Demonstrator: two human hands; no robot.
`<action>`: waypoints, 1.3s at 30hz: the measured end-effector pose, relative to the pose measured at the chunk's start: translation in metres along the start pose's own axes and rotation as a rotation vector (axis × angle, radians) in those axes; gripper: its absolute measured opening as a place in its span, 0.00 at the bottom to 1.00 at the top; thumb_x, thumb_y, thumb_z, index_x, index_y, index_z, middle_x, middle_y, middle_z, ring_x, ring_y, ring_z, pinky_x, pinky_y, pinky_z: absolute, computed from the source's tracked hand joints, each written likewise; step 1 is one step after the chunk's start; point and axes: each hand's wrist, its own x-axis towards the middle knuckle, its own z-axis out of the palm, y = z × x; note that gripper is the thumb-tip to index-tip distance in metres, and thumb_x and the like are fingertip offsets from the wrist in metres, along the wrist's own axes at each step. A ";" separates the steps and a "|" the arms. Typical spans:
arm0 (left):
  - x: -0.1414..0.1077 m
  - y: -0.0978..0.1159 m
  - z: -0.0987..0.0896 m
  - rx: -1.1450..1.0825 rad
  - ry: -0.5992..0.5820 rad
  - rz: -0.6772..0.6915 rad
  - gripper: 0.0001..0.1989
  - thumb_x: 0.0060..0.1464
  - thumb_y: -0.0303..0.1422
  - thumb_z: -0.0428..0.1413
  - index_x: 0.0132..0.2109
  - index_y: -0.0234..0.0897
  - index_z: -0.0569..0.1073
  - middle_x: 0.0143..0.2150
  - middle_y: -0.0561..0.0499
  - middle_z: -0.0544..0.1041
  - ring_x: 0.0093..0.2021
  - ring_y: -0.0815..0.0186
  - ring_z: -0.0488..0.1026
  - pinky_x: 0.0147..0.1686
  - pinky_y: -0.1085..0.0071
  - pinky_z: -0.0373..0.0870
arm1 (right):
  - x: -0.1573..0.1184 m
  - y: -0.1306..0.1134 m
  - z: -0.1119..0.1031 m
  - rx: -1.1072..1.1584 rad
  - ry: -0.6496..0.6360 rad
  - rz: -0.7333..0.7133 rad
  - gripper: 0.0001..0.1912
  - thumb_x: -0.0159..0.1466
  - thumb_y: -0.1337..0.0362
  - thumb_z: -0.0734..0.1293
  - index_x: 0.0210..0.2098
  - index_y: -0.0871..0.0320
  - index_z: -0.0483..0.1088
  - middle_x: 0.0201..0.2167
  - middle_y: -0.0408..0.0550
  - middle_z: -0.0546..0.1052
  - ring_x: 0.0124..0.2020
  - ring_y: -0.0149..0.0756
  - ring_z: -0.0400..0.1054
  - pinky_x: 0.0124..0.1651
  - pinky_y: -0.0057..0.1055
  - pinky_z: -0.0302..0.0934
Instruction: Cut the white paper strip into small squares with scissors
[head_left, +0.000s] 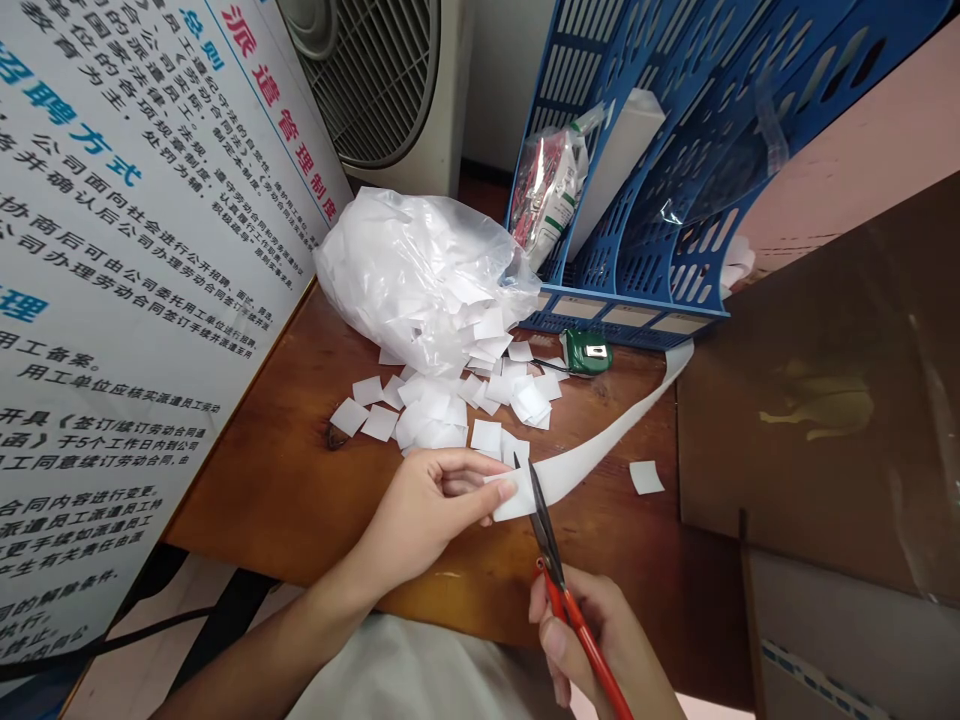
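My left hand pinches the near end of a long white paper strip between thumb and fingers. In my right hand are red-handled scissors, their dark blades parted on either side of the strip just right of my left fingertips. From there the strip runs up and right to the foot of the blue file rack. Beyond my left hand lies a loose heap of small white paper squares, at the mouth of a clear plastic bag filled with white pieces. One paper square lies alone at the right.
A blue file rack stands at the back, with a green tape measure before it. A printed board leans at the left, a grey fan unit stands behind, and a brown box is at the right. The wooden table's front edge is near me.
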 end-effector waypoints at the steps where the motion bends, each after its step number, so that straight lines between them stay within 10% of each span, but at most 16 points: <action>1: 0.000 0.000 0.000 0.001 -0.002 -0.001 0.11 0.55 0.39 0.67 0.41 0.36 0.84 0.28 0.50 0.80 0.27 0.73 0.73 0.30 0.80 0.69 | 0.000 -0.003 0.001 -0.001 0.014 0.007 0.31 0.65 0.34 0.61 0.38 0.60 0.66 0.26 0.42 0.63 0.23 0.29 0.58 0.27 0.28 0.58; 16: 0.001 -0.003 -0.003 -0.003 -0.028 -0.033 0.14 0.54 0.41 0.68 0.42 0.35 0.84 0.29 0.50 0.79 0.27 0.72 0.72 0.30 0.78 0.69 | 0.009 0.007 0.001 -0.012 0.000 0.101 0.19 0.65 0.49 0.65 0.30 0.58 0.63 0.17 0.39 0.65 0.16 0.26 0.58 0.21 0.24 0.53; 39: 0.000 0.000 -0.006 0.097 -0.033 -0.020 0.16 0.58 0.43 0.64 0.47 0.36 0.81 0.33 0.49 0.81 0.32 0.68 0.75 0.34 0.75 0.69 | 0.012 0.016 0.010 -0.018 0.157 0.205 0.24 0.65 0.43 0.65 0.28 0.57 0.60 0.16 0.39 0.63 0.15 0.27 0.55 0.21 0.26 0.50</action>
